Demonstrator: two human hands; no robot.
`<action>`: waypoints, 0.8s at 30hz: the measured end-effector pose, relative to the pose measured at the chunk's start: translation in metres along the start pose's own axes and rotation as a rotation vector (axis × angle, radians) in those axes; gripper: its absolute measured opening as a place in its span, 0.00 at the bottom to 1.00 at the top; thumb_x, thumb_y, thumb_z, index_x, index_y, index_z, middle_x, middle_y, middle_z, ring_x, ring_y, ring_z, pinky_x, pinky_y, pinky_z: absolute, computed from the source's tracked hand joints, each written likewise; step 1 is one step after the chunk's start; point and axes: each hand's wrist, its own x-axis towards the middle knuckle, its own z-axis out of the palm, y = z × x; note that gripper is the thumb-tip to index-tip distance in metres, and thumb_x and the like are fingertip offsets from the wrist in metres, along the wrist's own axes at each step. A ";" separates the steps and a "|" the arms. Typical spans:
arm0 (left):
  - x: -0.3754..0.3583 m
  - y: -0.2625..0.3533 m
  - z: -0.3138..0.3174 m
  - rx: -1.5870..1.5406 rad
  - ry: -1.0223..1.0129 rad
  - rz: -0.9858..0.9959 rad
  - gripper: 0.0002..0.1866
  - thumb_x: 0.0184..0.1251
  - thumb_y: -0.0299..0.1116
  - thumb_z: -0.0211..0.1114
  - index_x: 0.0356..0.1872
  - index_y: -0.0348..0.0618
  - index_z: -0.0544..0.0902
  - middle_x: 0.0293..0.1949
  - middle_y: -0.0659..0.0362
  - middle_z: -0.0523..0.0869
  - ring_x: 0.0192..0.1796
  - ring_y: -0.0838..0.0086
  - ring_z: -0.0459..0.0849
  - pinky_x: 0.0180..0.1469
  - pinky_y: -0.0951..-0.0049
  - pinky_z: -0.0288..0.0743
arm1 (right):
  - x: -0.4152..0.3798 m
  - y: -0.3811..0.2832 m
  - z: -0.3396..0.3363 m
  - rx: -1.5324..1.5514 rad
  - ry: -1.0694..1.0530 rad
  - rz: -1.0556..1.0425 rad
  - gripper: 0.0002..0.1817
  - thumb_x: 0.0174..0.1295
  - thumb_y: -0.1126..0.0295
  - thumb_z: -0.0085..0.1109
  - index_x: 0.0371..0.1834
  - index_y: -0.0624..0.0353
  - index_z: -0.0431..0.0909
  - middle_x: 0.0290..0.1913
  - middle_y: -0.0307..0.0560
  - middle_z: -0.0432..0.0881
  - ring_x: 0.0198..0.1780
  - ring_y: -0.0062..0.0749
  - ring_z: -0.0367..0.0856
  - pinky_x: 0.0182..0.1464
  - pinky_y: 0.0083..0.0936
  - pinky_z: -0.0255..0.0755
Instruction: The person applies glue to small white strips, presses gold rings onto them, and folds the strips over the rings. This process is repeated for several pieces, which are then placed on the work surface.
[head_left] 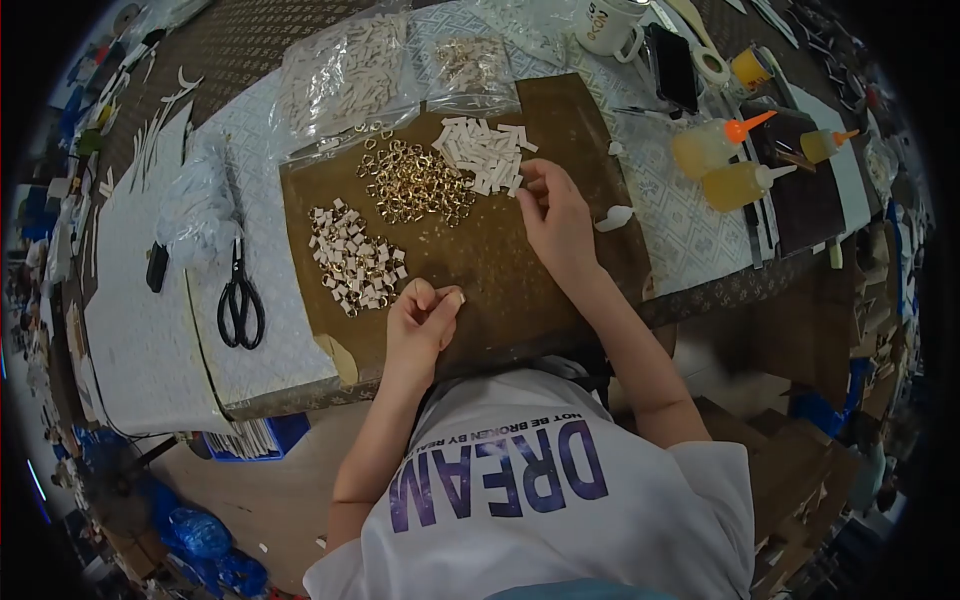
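Note:
My left hand (423,322) is closed in a pinch above the brown work mat (540,300). A small pale piece shows at its fingertips, too small to make out. At the right edge of a pile of short white strips (478,150), my right hand (558,215) has its thumb and forefinger curled around the end of a white strip (516,184). Left of that pile lies a heap of gold-coloured metal rings (415,182). Nearer my left hand is a heap of gold rings with pale strips folded round them (352,258).
Clear bags of pale strips (350,75) and metal pieces (468,65) lie behind the mat. Black scissors (240,300) are at left. Glue bottles (735,185), a phone (670,68) and a mug (608,28) stand or lie at right. A white cap-like piece (613,218) sits beside my right wrist.

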 end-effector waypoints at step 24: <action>0.001 0.002 -0.009 -0.122 -0.028 -0.024 0.22 0.64 0.19 0.61 0.19 0.52 0.58 0.40 0.55 0.83 0.17 0.90 0.58 0.16 0.83 0.48 | -0.061 -0.015 -0.023 0.555 -0.294 0.358 0.09 0.59 0.82 0.60 0.42 0.61 0.78 0.39 0.36 0.73 0.38 0.19 0.75 0.43 0.16 0.71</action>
